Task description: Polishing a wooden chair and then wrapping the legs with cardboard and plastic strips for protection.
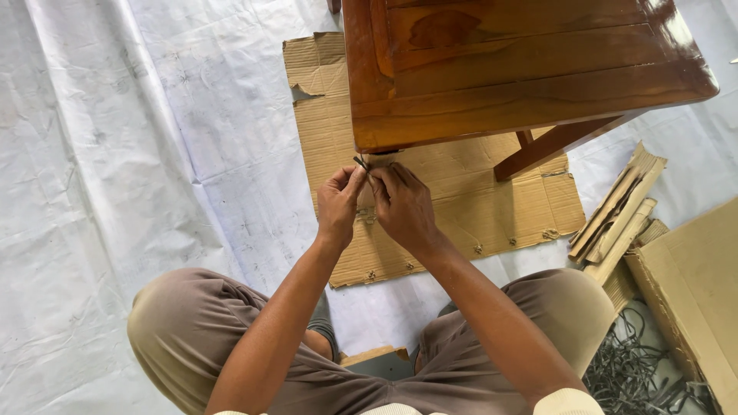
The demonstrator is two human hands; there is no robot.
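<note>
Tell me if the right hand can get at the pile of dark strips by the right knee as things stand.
Probably yes. The strips lie in the open beside the right knee, nothing on them. But the right hand is busy with the left hand, both pinching a small dark piece under the table edge, so it must let go first.

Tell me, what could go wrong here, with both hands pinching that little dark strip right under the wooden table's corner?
The left hand and right hand work a thin dark strip close under the polished table corner; knuckles might knock its edge. The strip is small and could slip from the fingertips onto the flat cardboard sheet. The tangle of dark strips by the person's right knee might snag a foot on standing.
</note>
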